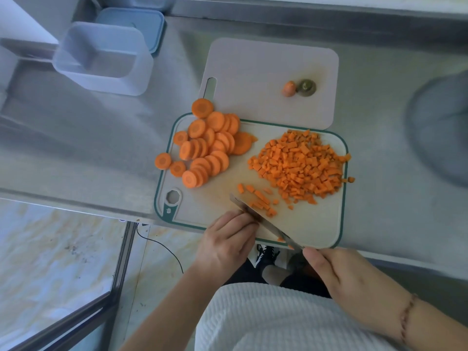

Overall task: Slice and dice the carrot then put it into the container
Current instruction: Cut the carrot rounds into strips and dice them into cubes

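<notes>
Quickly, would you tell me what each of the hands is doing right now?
Left hand: fingers curled, resting against the knife blade; whether it grips anything cannot be told.
Right hand: gripping the knife handle.

Kitchen: steel counter [106,148], cutting board [326,224]

Two bare forearms reaching forward: left hand [228,245] knuckles-up with fingers curled down at the fingertips, right hand [347,277] closed in a grip, beaded bracelet at its wrist.

Brushed steel desk [76,138], softly lit and sheened; beneath, at left, pale marbled floor [50,249] with orange veining, crossed by a black cable [164,247].
</notes>
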The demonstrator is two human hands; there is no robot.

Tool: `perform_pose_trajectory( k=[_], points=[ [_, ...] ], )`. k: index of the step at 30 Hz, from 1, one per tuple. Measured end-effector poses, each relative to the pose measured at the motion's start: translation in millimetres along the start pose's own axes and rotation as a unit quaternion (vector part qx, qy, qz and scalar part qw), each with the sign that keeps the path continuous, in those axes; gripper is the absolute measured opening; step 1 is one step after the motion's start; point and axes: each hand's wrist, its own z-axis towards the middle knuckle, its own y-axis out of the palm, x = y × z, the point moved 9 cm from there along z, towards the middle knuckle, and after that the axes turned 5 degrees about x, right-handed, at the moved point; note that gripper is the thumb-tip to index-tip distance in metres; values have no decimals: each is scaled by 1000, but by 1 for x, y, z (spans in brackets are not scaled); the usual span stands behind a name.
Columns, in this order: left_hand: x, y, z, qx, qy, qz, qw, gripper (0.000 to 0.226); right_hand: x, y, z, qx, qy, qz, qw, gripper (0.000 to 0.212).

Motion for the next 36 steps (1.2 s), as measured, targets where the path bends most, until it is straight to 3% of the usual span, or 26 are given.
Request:
perform_pose_trajectory(
  k=[5,8,15,20,24,31,34,36],
  points=[
    [1,-3,1,17,-21,-10,1000,5,-18,11,16,23,-18,-63,998,65],
    [3,-3,2,7,-20,-7,1000,7,-13,7,22,31,-16,-7,999,71],
    [-2,-15,4,4,-41,-29,999,17,7,-7,16,28,18,79,996,59],
    [-40,-61,-4,74,-133,-21,988,30,-6,8,14,-15,2,82,996,56],
    [-64,-78,-3,78,-184,-18,980,32,-10,11,22,-33,10,89,995,56],
    [-68,-71,24,-6,-156,-42,987,29,28,-19,35,10,119,168,979,60],
    [-59,-67,38,-36,-118,-65,990,27,21,-22,35,9,106,165,981,61],
    [-58,-72,49,-18,-95,-89,991,25,11,-30,32,35,71,125,989,65]
  ],
)
